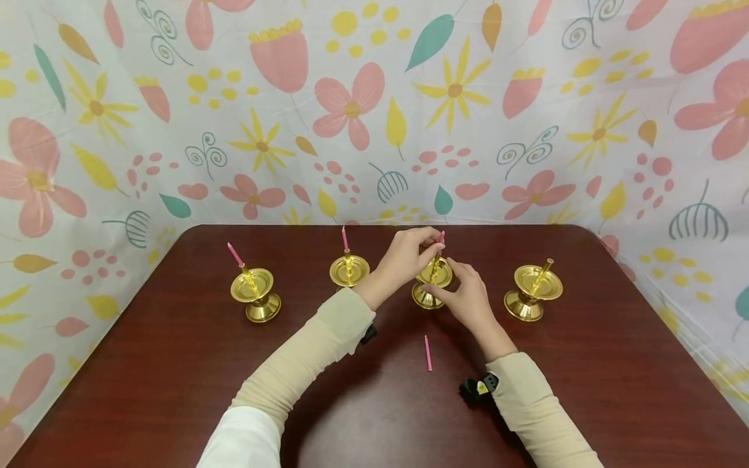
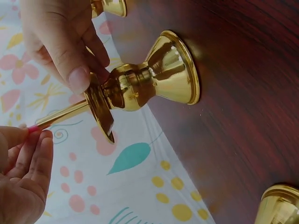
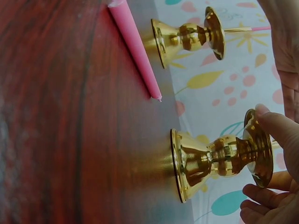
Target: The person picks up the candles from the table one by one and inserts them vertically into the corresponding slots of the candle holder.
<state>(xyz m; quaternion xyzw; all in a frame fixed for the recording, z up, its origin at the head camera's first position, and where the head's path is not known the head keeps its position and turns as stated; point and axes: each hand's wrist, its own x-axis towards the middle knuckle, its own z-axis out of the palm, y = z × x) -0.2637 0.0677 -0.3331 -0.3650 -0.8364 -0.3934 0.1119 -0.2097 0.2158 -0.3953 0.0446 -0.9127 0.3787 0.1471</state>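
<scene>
My left hand [image 1: 404, 255] pinches a pink candle [image 1: 442, 235] between thumb and fingers, right at the top of a brass candle holder's upright tube. Only a little of the pink [image 2: 33, 129] shows there in the left wrist view; the fingers hide the rest. With thumb and fingers at opposite sides of the dish, my right hand [image 1: 468, 296] grips this candle holder [image 1: 428, 298], as the right wrist view shows of the dish rim [image 3: 266, 163]. Its flared base rests on the table. A loose pink candle [image 1: 428, 353] lies on the table in front of it.
Two brass holders to the left, the far-left one [image 1: 263, 307] and its neighbour [image 1: 349, 270], each carry a pink candle; the far-left candle leans. A holder [image 1: 525, 305] on the right has a bare tube. Behind the dark wooden table [image 1: 374, 416] hangs a floral cloth [image 1: 351, 169].
</scene>
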